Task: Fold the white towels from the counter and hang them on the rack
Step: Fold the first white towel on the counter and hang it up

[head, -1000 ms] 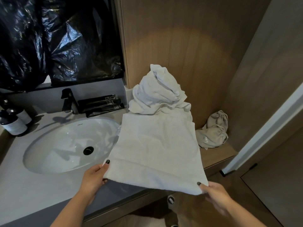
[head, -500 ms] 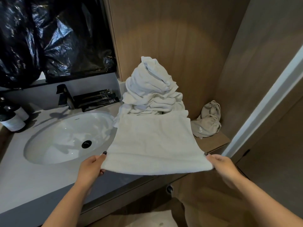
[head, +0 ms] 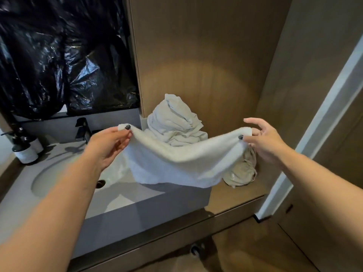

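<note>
- White towel (head: pixel 176 161): my left hand (head: pixel 107 147) pinches one top corner between thumb and curled fingers; my right hand (head: pixel 263 139) pinches the other corner between thumb and a fingertip, its remaining fingers spread loose above the cloth.
- Change noted: a second ago I held the towel low and nearly flat, near edge at my hands, far edge reaching toward the pile. Both hands have since risen and spread, and the towel now hangs between them above the counter (head: pixel 125 205).
- Bearing on the task: I judge one fold is in place, since the hanging cloth reads as doubled, with a second layer showing below left. The piece looks ready for a further fold or the walk to the rack. No rack is in view.
- Orientation: the long axis runs left to right between my hands, top edge sagging in the middle. The free edge points down and hangs just above the counter, right of the sink (head: pixel 64 179).
- Surroundings: a heap of unfolded towels (head: pixel 174 120) stands behind against the wood panel (head: pixel 206 55); a beige cloth bag (head: pixel 241 173) lies beside it, partly hidden by the held towel.
</note>
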Demonstrator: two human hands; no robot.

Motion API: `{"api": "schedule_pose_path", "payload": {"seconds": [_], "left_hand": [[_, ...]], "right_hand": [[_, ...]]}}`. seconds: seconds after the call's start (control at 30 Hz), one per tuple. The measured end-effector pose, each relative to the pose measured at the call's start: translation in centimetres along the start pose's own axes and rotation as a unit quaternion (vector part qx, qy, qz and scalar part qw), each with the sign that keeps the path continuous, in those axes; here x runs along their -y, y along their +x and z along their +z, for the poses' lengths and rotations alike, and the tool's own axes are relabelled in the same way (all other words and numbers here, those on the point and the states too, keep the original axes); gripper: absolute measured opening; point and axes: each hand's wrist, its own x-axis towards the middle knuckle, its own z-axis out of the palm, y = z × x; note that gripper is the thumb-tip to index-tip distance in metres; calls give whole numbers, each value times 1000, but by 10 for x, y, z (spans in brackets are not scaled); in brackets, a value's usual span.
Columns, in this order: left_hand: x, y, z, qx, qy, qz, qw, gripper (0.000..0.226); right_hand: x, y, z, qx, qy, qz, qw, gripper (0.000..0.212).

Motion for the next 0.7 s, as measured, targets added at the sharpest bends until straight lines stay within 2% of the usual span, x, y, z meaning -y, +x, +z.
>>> {"api": "schedule_pose_path", "payload": {"seconds": [0.07,0.13,0.17,0.27,0.37,0.47,0.57,0.7], "left_hand": [[-10,0,5,-24,1,24,999,6],[-17,-4,10,-49,-22,43,998,4],[-20,-6,13,-61,-34,48,996,3],[-27,-13,22,-86,-63,60,993,6],[-32,-16,26,-107,-82,66,989,5],[-33,-18,24,-125,-74,71,987,8],[-30,-17,18,-153,-42,70,985,15],[-22,-15,12,-175,-13,70,982,22]], "right_hand": [[16,6,-8,-97,28,-49,994,36],[31,7,-14,-145,53,-69,986,26],[36,8,-16,-136,41,-66,988,26],[43,3,-17,-47,-40,-57,996,47],[46,-4,-16,-56,-115,-95,987,56],[50,-11,-17,-118,-169,-164,965,40],[51,-10,-21,-138,-194,-212,948,17],[49,-5,-22,-141,-191,-203,950,8]]}}
